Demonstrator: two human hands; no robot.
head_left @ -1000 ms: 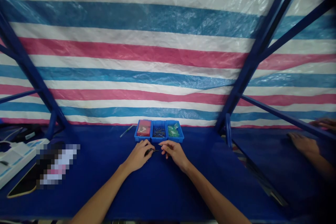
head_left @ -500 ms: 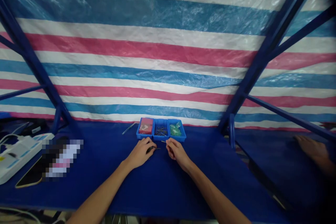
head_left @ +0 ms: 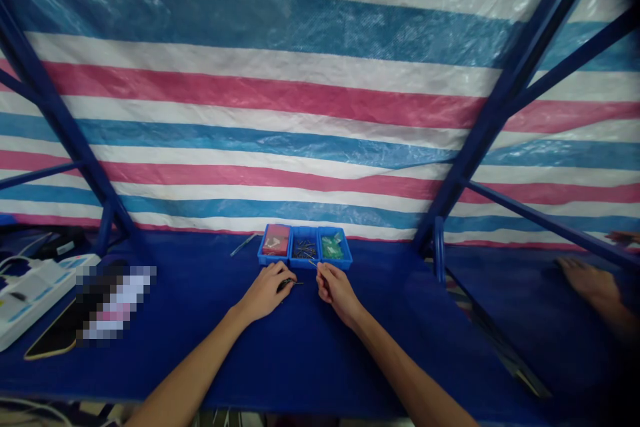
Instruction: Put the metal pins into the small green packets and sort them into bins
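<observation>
My left hand (head_left: 265, 292) rests low on the blue tabletop, its fingers curled around a small dark piece (head_left: 286, 284) with a thin tip sticking out to the right. Just across from it, my right hand (head_left: 339, 290) pinches a thin, light metal piece (head_left: 313, 263), which points up and left at the front of the middle bin. Both pieces are too small to identify. Behind the hands stand three joined blue bins: one with pink-red contents (head_left: 277, 240), one with loose dark metal pins or screws (head_left: 305, 248), one with green, clear-wrapped bits (head_left: 332, 246).
A clear, thin stick-like item (head_left: 243, 245) lies left of the bins. Farther left are a phone (head_left: 53, 337) and a white power strip (head_left: 47, 283) with cables. Blue metal frame bars (head_left: 465, 160) rise on both sides. Another person's hand (head_left: 590, 280) is at the right.
The thin piece in my right hand has tilted, its tip now higher and nearer the middle bin. My left hand keeps its hold; the whole view has shifted slightly.
</observation>
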